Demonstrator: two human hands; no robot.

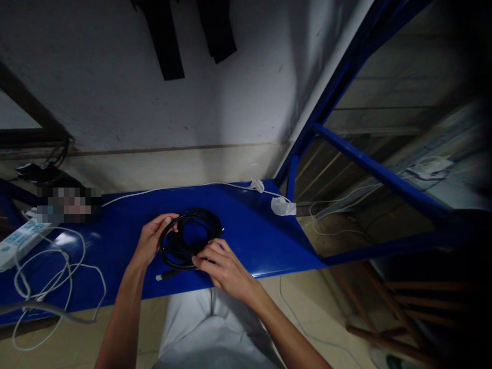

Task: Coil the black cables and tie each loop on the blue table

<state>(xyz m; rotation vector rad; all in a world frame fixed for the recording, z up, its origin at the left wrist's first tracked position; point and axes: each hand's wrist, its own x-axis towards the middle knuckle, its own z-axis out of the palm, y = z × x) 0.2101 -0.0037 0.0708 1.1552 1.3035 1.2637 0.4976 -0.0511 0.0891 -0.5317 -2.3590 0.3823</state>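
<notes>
A black cable (209,221) is wound in a loose round coil over the blue tabletop (249,230). My left hand (156,236) pinches the coil's left side between thumb and fingers. At the lower right of the coil, my right hand (219,261) has its fingers curled onto the strands. One cable end with a light-coloured plug (159,277) points left below the coil, near the table's front edge. Another small shiny tip (223,230) shows at the coil's right side.
A white power strip (19,241) and tangled white cables (69,266) lie at the left. Crumpled white pieces (283,206) sit at the back right. Blue frame bars (369,159) rise at the right, above a wooden chair (388,328). A wall stands behind.
</notes>
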